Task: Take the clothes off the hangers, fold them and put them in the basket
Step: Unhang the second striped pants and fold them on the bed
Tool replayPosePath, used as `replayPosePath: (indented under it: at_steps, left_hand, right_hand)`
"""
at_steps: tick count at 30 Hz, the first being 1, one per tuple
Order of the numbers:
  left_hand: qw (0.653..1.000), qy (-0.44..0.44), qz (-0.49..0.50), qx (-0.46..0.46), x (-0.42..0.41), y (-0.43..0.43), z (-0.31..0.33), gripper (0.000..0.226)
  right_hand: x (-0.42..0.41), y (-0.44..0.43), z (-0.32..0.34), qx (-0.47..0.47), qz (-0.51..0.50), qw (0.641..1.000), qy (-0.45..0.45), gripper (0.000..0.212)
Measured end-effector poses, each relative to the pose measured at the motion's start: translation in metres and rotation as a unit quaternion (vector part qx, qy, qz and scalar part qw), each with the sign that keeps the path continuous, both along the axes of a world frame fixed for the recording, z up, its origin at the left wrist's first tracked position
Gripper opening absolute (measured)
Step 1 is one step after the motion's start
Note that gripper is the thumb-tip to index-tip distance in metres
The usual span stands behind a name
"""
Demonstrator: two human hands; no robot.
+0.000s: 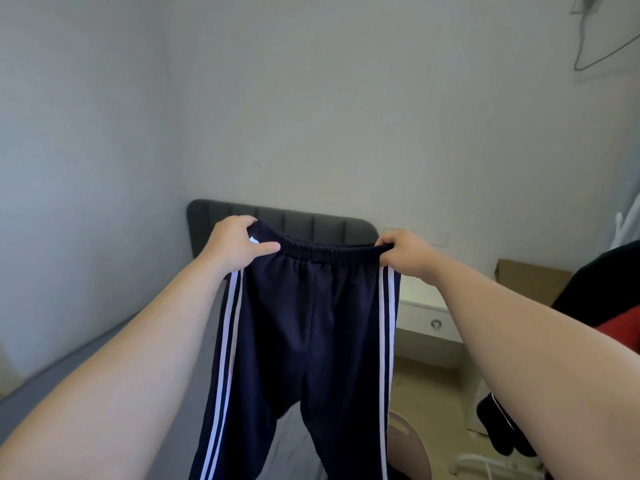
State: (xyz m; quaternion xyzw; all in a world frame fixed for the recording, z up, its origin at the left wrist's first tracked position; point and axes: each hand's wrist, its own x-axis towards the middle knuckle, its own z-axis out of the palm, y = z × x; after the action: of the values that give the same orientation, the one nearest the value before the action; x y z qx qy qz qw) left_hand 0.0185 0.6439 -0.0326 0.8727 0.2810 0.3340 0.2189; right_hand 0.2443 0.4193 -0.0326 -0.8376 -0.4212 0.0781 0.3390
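Head view: navy track pants, soft knit fabric with a gathered elastic waistband and two white stripes down each outer seam, hang with the long axis vertical, waistband up, legs down, in front of the grey bed. The left hand has its grip closed on the waistband's left end; the right hand has its grip closed on the right end. A white tag shows at the left thumb; writing unreadable. An empty wire hanger hangs upper right. A beige basket sits low, just right of the legs.

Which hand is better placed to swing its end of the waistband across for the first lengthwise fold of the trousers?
Either, marginally the right hand. It and the left hand each pinch one end of the navy trousers at equal height. The bed lies leftward, so folding towards it seems easier.
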Motion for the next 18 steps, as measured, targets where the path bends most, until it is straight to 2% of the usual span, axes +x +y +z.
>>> replayPosePath:
  at_steps: [6, 9, 10, 11, 13, 15, 18]
  left_hand:
    - [0.999, 0.023, -0.009, -0.044, 0.005, -0.01, 0.005, 0.036]
    - [0.998, 0.057, 0.032, -0.023, 0.011, -0.017, 0.009, 0.063]
    - [0.996, 0.078, 0.05, 0.003, 0.012, -0.02, 0.01, 0.068]
    - [0.995, 0.084, 0.053, 0.016, 0.013, -0.022, 0.012, 0.065]
    - [0.998, 0.051, 0.007, -0.026, 0.015, -0.026, 0.015, 0.053]
    - [0.995, 0.001, -0.053, -0.09, 0.017, -0.033, 0.016, 0.04]
    - [0.988, -0.033, -0.095, -0.117, 0.02, -0.044, 0.018, 0.027]
  right_hand:
    - [-0.002, -0.026, 0.015, 0.03, -0.006, 0.998, 0.062, 0.019]
    - [0.004, -0.038, 0.018, 0.046, -0.013, 0.998, 0.04, 0.008]
    - [0.006, -0.042, 0.018, 0.058, -0.015, 0.998, 0.035, 0.013]
    - [0.01, -0.045, 0.016, 0.07, -0.013, 0.997, 0.037, 0.022]
    - [0.014, -0.052, 0.013, 0.095, -0.027, 0.993, 0.059, 0.036]
    - [0.018, -0.059, 0.012, 0.119, -0.04, 0.989, 0.074, 0.025]
    - [0.018, -0.07, 0.01, 0.174, -0.037, 0.977, 0.117, 0.015]
